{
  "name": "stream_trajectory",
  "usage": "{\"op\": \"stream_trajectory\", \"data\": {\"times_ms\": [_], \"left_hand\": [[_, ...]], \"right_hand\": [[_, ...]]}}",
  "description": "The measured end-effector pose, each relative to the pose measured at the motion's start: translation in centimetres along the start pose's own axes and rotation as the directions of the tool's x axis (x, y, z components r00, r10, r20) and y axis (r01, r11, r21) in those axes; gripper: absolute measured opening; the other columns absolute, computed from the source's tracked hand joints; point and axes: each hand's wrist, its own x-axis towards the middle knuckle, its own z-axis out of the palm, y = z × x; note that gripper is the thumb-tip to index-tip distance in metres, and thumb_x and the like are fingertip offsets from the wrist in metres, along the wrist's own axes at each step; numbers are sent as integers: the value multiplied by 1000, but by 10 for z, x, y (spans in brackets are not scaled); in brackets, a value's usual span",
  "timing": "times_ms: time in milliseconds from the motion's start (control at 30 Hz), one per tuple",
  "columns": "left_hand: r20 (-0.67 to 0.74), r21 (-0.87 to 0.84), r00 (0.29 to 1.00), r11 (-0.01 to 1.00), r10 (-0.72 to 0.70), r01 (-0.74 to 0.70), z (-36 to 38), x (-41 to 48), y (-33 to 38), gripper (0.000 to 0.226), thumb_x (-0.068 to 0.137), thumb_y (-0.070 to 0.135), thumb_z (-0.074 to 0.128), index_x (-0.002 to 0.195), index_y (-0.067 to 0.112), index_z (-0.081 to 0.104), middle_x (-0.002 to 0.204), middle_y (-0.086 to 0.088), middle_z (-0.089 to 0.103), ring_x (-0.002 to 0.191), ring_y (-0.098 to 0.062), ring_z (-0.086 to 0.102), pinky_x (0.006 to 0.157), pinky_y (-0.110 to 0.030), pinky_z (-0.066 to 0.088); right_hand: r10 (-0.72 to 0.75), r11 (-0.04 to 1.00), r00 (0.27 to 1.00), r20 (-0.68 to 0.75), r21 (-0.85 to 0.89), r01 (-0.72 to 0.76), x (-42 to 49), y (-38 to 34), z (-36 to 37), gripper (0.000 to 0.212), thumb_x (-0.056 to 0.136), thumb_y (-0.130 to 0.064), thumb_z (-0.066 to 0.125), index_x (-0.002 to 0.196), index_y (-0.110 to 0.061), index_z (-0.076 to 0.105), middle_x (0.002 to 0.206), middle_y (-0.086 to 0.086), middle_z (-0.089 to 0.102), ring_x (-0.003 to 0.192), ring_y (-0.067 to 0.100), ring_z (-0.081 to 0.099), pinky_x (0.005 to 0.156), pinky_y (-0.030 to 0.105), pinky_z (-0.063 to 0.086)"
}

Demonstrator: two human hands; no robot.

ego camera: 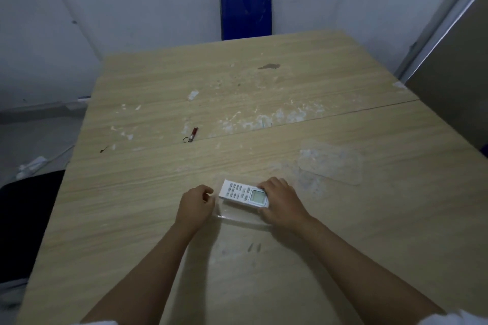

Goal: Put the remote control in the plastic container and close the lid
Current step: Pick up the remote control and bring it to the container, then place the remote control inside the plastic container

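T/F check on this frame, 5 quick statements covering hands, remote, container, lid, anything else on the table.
1. The right hand grips the remote control at its screen end. True.
2. The lid is already closed on the plastic container. False: it lies apart on the table, to the right and farther back.
3. The left hand holds the lid. False: it is at the container's left edge.
4. A small red keychain item lies on the table beyond the hands. True.
5. The chair behind the table is red. False: it is blue.
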Motion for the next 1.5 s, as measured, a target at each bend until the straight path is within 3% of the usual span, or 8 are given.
{"op": "stream_trajectory", "data": {"times_ms": [367,467,567,700,800,1200,1333,1500], "left_hand": [[13,-76,1000,997,-17,18,2,4,-4,20,80,8,59,97,7,69,76,-2,63,72,-14,55,69,-21,37],[29,-105,999,994,-14,17,2,6,-7,18,80,10,59,94,9,70,76,-1,64,72,-15,57,68,-22,38],[46,-146,999,989,-27,34,-1,15,-11,13,82,17,58,87,14,70,77,-1,68,72,-16,61,62,-23,42],[20,-114,999,993,-38,40,-8,40,-17,14,83,18,59,90,12,69,87,-10,73,77,-23,65,71,-25,44],[-20,-30,1000,999,-13,12,-17,67,-18,20,83,14,60,99,4,67,93,-17,71,89,-30,63,75,-28,41],[-54,253,993,964,102,-85,-37,173,-15,39,89,15,53,126,2,51,126,-32,50,117,-45,46,99,-46,37],[116,353,974,909,193,-222,-34,186,-16,36,86,19,58,121,10,59,132,-25,50,118,-43,49,99,-49,45],[51,367,962,891,269,-269,-34,195,-13,25,85,7,57,106,-3,67,115,-29,61,104,-45,55,90,-48,49]], "right_hand": [[24,996,991,129,-85,-13,5,3,8,32,75,-21,61,107,-25,59,107,1,57,106,24,46,76,32,23],[34,995,977,211,-103,-12,11,3,1,31,78,-31,62,108,-22,62,112,5,58,112,27,45,81,35,30],[114,993,992,56,-28,-112,15,3,-6,36,85,-24,59,120,-15,61,121,7,57,117,27,46,95,37,40],[311,948,930,-198,-3,-317,20,6,-7,36,91,-17,53,126,-12,51,124,11,47,113,27,48,87,37,49],[408,913,905,-120,63,-403,30,12,-7,32,96,-24,48,125,-12,53,124,13,49,106,29,56,85,36,49],[354,898,928,-117,321,-302,35,39,9,18,91,-19,52,80,-12,64,80,9,61,72,21,56,67,35,45],[376,882,916,-139,358,-307,36,41,13,19,90,-18,52,76,-11,62,75,9,61,69,20,56,64,36,46],[375,874,915,-150,385,-295,40,43,16,24,89,-18,52,69,-5,57,69,12,58,66,23,54,59,33,40]]}}
